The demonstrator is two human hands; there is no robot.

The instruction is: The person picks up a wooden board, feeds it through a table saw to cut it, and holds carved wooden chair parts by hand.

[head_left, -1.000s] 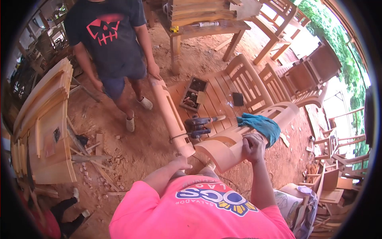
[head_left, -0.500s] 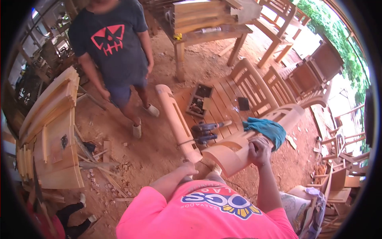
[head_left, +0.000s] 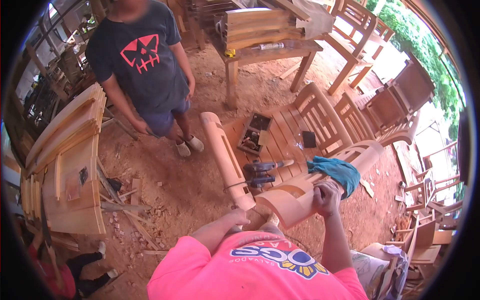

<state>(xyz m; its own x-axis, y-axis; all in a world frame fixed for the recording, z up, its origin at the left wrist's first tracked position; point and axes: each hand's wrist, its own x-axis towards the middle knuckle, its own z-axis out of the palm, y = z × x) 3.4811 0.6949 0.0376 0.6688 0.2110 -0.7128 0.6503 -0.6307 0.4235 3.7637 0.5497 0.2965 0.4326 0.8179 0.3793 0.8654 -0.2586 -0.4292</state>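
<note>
A slatted wooden bench stands before me, with a broad curved armrest on each side. My right hand is closed, its fingers curled at the cut-out edge of the right armrest. Right beside its knuckles a teal cloth is draped over that armrest. My left hand looks curled just below the near end of the left armrest; what is in it, if anything, is hidden. Between the armrests lies a dark power tool on the seat slats, its cord crossing the left armrest.
An open wooden box of small parts and a dark square pad lie on the seat. A person stands ahead left. Curved wooden panels lean at left, a table stands behind, and chairs crowd the right.
The view has shifted slightly, so the bench sits a little lower. The person ahead has moved their feet closer together. Both my hands stay at about the same places on the armrests.
</note>
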